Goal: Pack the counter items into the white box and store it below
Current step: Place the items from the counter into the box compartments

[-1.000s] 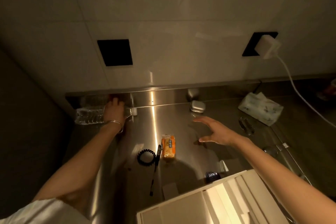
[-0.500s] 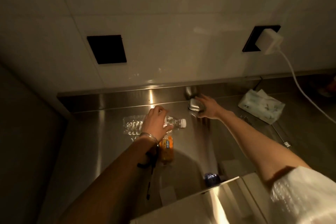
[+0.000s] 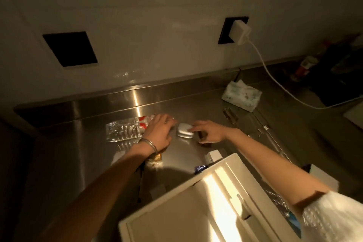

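Observation:
A clear plastic water bottle [image 3: 122,130] with a red and white label lies on its side on the steel counter [image 3: 64,163]. My left hand [image 3: 159,132] is closed over its neck end. Just to the right, a small silver case [image 3: 184,133] rests on the counter with the fingertips of my right hand [image 3: 209,131] gripping its right edge. An orange snack packet [image 3: 155,157] shows partly from under my left wrist. The open white box [image 3: 176,214] fills the lower right, near me.
A tissue pack [image 3: 242,94] lies at the back right. A white charger [image 3: 240,32] is plugged into the wall socket and its cable [image 3: 275,82] trails right. A small white carton [image 3: 214,156] and a blue item [image 3: 200,168] sit by the box's far edge.
My left hand has dragged the bottle from the back left corner toward the middle. My right hand reached to the back wall, took the silver case, and drew it forward next to the bottle.

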